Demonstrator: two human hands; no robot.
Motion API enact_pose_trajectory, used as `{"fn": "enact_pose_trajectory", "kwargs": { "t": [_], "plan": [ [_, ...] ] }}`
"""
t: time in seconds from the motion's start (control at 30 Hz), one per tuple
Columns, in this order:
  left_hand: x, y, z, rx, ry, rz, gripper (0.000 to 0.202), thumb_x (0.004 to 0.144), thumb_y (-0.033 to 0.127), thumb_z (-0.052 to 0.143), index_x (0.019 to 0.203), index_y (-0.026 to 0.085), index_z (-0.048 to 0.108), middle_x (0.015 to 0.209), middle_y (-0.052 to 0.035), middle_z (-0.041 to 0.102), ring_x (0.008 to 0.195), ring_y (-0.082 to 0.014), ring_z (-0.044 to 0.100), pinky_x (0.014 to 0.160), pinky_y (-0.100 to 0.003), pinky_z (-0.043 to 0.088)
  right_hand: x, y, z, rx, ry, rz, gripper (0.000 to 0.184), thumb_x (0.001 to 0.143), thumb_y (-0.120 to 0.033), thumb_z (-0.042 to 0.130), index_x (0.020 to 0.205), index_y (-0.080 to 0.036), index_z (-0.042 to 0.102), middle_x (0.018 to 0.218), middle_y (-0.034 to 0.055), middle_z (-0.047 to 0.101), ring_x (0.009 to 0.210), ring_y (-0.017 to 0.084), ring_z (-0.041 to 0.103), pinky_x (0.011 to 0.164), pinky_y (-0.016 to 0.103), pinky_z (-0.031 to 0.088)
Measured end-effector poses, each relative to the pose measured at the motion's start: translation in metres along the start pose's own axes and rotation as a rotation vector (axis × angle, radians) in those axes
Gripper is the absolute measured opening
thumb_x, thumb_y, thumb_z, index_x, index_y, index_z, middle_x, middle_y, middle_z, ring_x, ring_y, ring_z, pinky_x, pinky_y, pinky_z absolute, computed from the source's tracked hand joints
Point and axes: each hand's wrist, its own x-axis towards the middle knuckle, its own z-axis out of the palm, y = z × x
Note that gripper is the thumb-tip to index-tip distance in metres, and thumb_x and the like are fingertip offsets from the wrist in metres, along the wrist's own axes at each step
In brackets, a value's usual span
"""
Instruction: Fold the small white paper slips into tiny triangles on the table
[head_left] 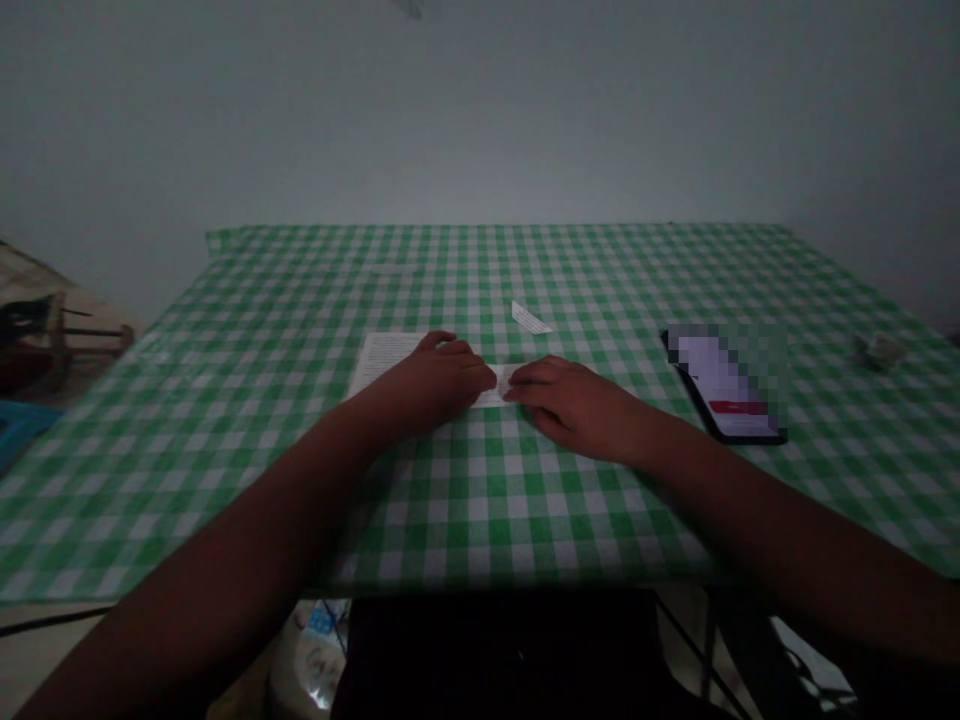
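Note:
Between my two hands a small strip of white printed paper [490,397] lies on the checked tablecloth. My left hand [444,382] has its fingers curled onto the strip's left part, while its wrist rests over a larger printed sheet [384,352]. At the strip's right end, the bent fingertips of my right hand [571,402] press on the paper. Both hands hide much of the strip, so folds in it cannot be made out. Beyond my hands sits a separate slanted paper scrap [531,319] with print on it.
A smartphone [731,395] with a lit, partly blurred screen lies right of my right hand. Farther right is a small crumpled object [880,350]. The green-and-white tablecloth [480,500] covers the table, which meets a plain wall [480,120] at the back.

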Motion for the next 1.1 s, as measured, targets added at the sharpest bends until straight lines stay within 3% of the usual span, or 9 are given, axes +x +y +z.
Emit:
{"fn": "enact_pose_trajectory", "kwargs": {
  "t": [0.1,0.23,0.67,0.87,1.1],
  "plan": [
    [-0.003,-0.003,0.004,-0.15,0.054,0.055,0.021,0.098,0.024,0.05,0.113,0.022,0.065,0.112,-0.0045,0.07,0.11,-0.0217,0.06,0.104,-0.041,0.038,0.0,0.003,0.002,0.025,0.019,-0.016,0.038,0.091,-0.009,0.052,0.125,-0.015,0.068,0.124,0.0134,0.067,0.114,0.027,0.06,0.1,0.046,0.049],
    [-0.007,-0.009,0.011,-0.265,0.084,0.08,0.039,0.09,0.036,0.067,0.125,0.023,0.059,0.129,-0.0076,0.062,0.12,-0.0234,0.057,0.106,-0.04,0.04,0.0,0.006,0.003,0.053,0.031,-0.033,0.038,0.09,-0.008,0.052,0.122,-0.015,0.069,0.124,0.0142,0.066,0.115,0.027,0.06,0.1,0.047,0.049],
    [0.001,0.008,-0.002,-0.043,0.025,0.078,0.027,0.092,0.013,0.056,0.116,0.019,0.064,0.112,-0.0047,0.072,0.105,-0.0214,0.064,0.096,-0.037,0.044,0.001,0.008,0.004,0.085,0.038,-0.036,0.037,0.09,-0.008,0.051,0.121,-0.017,0.07,0.12,0.0134,0.067,0.113,0.026,0.06,0.098,0.047,0.049],
    [0.0,0.002,0.001,-0.06,0.07,0.109,0.026,0.096,0.015,0.051,0.117,0.019,0.065,0.106,-0.0058,0.073,0.101,-0.0212,0.064,0.095,-0.037,0.043,0.001,0.007,0.001,0.073,0.019,-0.038,0.034,0.092,-0.011,0.051,0.117,-0.02,0.072,0.122,0.0126,0.067,0.115,0.027,0.06,0.098,0.049,0.048],
    [0.006,-0.004,0.018,-0.216,0.124,0.049,0.026,0.102,0.024,0.046,0.121,0.019,0.063,0.108,-0.0055,0.071,0.1,-0.0191,0.064,0.095,-0.035,0.045,-0.001,0.009,0.001,0.059,0.003,-0.049,0.033,0.091,-0.011,0.052,0.115,-0.02,0.074,0.124,0.0125,0.066,0.118,0.026,0.059,0.102,0.047,0.047]
  ]
}}
